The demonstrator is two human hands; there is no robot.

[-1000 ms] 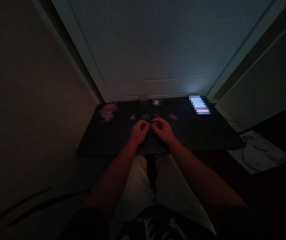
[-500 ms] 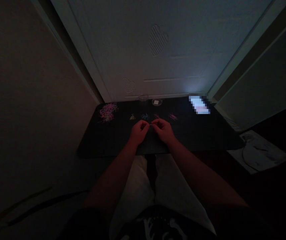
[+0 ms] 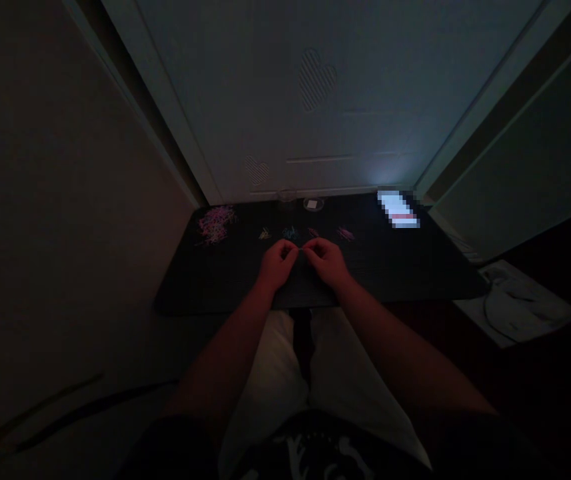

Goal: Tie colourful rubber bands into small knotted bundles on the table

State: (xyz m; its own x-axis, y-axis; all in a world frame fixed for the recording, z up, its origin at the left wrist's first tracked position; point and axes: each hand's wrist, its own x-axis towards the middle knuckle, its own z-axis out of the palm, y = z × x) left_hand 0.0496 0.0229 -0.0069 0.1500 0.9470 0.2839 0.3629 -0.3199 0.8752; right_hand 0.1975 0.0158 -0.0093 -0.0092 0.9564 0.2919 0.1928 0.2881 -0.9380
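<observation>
My left hand (image 3: 279, 261) and my right hand (image 3: 326, 259) meet fingertip to fingertip above the dark table (image 3: 215, 283). Both are closed in a pinch. A tiny pale, thin piece (image 3: 301, 249) spans the gap between them; its kind is too small and dim to make out. Just beyond my fingers lie small heaps of thin coloured pieces: a yellowish heap (image 3: 264, 233), a bluish heap (image 3: 290, 233), a reddish heap (image 3: 314, 233) and a pink heap (image 3: 346, 233). A larger mixed heap (image 3: 216, 224), pink, purple and pale, sits at the far left.
At the table's back edge stand a clear round container (image 3: 286, 195) and a round clear lid-like piece (image 3: 314, 205) with a white square. A glowing, pixelated screen (image 3: 398, 209) is at the back right. Behind rises a pale panel (image 3: 245, 100) with striped hearts.
My hands stay almost still, still pinching the thin piece. The light on the scene has dimmed slightly.
</observation>
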